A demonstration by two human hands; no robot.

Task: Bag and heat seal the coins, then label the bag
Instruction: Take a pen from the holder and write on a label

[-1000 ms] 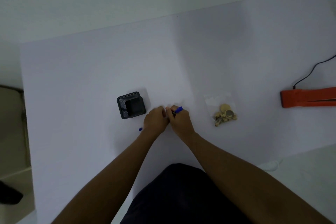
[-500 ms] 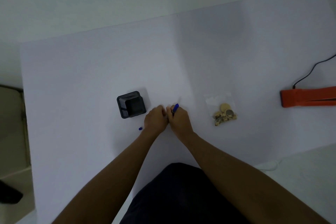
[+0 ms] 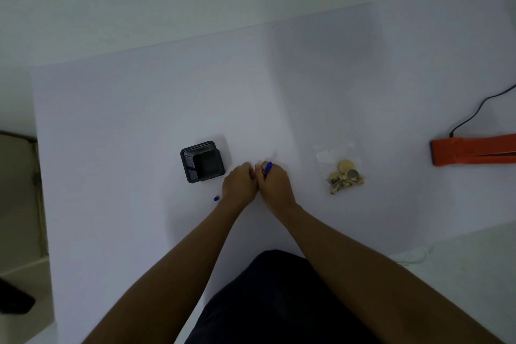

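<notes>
The clear plastic bag of gold and silver coins lies right of the blue marker pen clamped in the right hand, against the fisted left hand; steady strokes are advised.

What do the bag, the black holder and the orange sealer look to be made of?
Bag: thin clear plastic film, glossy; the table shows through and the coins are visible inside.
Black holder: probably metal mesh, matte; a fine grid texture shows on its inner wall.
Orange sealer: likely moulded plastic, smooth uniform colour, dull sheen.
</notes>
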